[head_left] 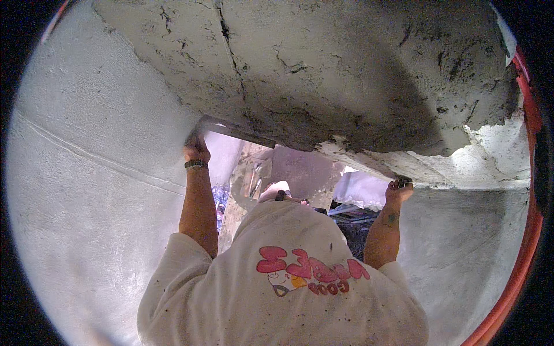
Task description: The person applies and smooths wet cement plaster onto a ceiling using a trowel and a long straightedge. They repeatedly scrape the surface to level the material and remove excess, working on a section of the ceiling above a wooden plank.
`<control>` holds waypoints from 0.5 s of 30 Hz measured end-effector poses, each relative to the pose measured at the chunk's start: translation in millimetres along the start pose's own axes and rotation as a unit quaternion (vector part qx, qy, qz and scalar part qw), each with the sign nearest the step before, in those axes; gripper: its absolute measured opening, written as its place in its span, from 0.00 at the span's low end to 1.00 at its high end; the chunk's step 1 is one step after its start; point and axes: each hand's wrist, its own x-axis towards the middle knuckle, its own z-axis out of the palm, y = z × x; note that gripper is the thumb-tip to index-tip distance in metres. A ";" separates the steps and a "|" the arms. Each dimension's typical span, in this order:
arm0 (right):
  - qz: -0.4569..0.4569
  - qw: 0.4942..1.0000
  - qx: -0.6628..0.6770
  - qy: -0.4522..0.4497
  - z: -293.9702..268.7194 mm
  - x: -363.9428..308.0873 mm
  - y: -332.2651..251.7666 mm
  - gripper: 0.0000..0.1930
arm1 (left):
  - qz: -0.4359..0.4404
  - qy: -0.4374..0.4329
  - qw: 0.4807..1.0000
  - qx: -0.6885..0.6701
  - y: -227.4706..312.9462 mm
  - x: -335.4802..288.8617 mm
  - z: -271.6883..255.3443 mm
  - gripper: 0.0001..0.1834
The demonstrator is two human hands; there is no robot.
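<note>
While both our arms reach up from six o'clock, our left hand (197,151), a little blurred, is closed on the end of a dark bar (245,134) toward ten o'clock. That bar slants toward eleven o'clock, along the lower edge of a broad patch of rough grey plaster (323,69), which fills twelve o'clock and carries a dark crack. Just past three o'clock, our right hand (398,192) has its fingers curled about a dark end piece (404,180); we cannot tell whether it belongs to the same bar. Near it, a pale strip (369,163) borders the plaster. We wear a watch (196,164) and, at six o'clock, a speckled white T-shirt (277,317). Pale walls (98,144) stand at nine and four o'clock, and a red band (528,230) curves near three o'clock
</note>
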 end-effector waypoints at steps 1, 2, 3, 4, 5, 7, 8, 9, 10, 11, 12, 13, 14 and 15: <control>-0.004 1.000 0.003 0.019 3.4 2.5 5.1 0.11 | -0.014 -0.018 0.999 0.027 -3.6 -0.3 -4.9 0.11; -0.029 0.998 0.003 0.052 -4.1 4.4 -5.5 0.11 | -0.035 -0.072 0.996 0.043 34.6 1.9 3.7 0.11; -0.034 0.997 0.005 0.071 0.1 5.0 -3.5 0.11 | -0.057 -0.072 0.996 0.007 44.9 3.6 -2.3 0.11; -0.019 0.998 0.004 0.068 8.2 -1.3 3.9 0.10 | -0.078 -0.066 0.994 -0.025 50.9 5.3 -11.0 0.11; -0.017 0.998 0.010 0.066 5.4 4.0 3.1 0.10 | -0.084 -0.073 0.994 -0.022 62.7 9.7 -14.7 0.14; -0.021 0.997 0.025 0.069 -14.2 28.1 2.5 0.11 | -0.083 -0.154 0.983 0.051 114.1 24.5 -26.3 0.19; -0.019 0.997 0.035 0.072 -17.3 34.2 11.0 0.10 | -0.082 -0.186 0.975 0.088 132.6 33.3 -39.2 0.21; -0.009 0.996 0.044 0.071 -16.9 40.4 24.6 0.09 | -0.092 -0.209 0.968 0.109 142.5 39.4 -55.0 0.23; 0.003 0.996 0.053 0.071 -17.4 46.9 40.5 0.08 | -0.040 -0.151 0.982 0.109 105.5 31.7 -54.8 0.20; 0.022 0.996 0.050 0.067 -22.4 58.3 65.1 0.08 | 0.016 -0.092 0.989 0.117 69.0 24.9 -61.3 0.17; 0.011 0.999 0.012 0.047 -35.3 79.6 83.6 0.08 | 0.024 -0.058 0.995 0.076 46.1 21.8 -59.8 0.16; -0.099 0.986 -0.134 -0.004 -57.3 117.7 79.5 0.09 | 0.034 -0.022 0.999 0.011 29.4 17.8 -38.7 0.15; -0.311 0.875 -0.372 -0.016 -91.8 160.5 31.3 0.09 | -0.022 -0.014 0.992 -0.123 27.5 2.6 14.1 0.15; -0.434 0.758 -0.486 0.012 -132.4 186.0 -30.3 0.10 | -0.057 -0.027 0.979 -0.195 32.8 -24.7 67.0 0.14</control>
